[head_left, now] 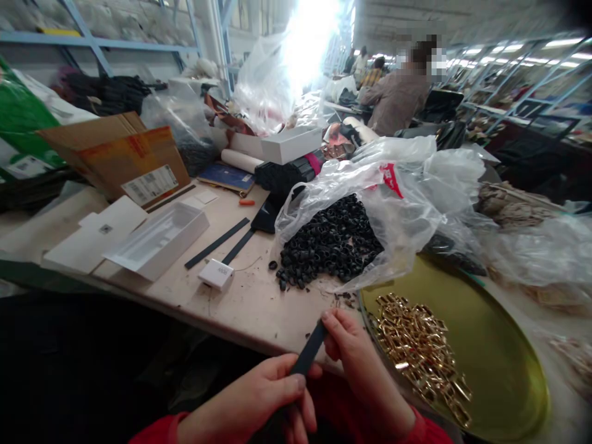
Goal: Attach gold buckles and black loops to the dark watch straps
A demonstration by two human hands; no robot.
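Observation:
A dark flat strap (pixel 309 349) runs between my hands, just off the table's front edge. My left hand (pixel 272 388) is closed around its lower part, thumb on top. At the strap's upper end, my right hand (pixel 346 339) pinches the tip between thumb and fingers. To the right of my right hand, a round gold tray (pixel 499 345) holds a heap of gold metal buckles (pixel 420 351). Beyond my hands, many small black loops (pixel 328 246) spill from a clear plastic bag (pixel 407 203).
On the table (pixel 259 308) lie two more dark straps, one of them the strap (pixel 217 242), and a small white box (pixel 216 274). An open white box (pixel 160 237) and a cardboard box (pixel 134 157) stand at left. A person (pixel 398 98) sits farther back.

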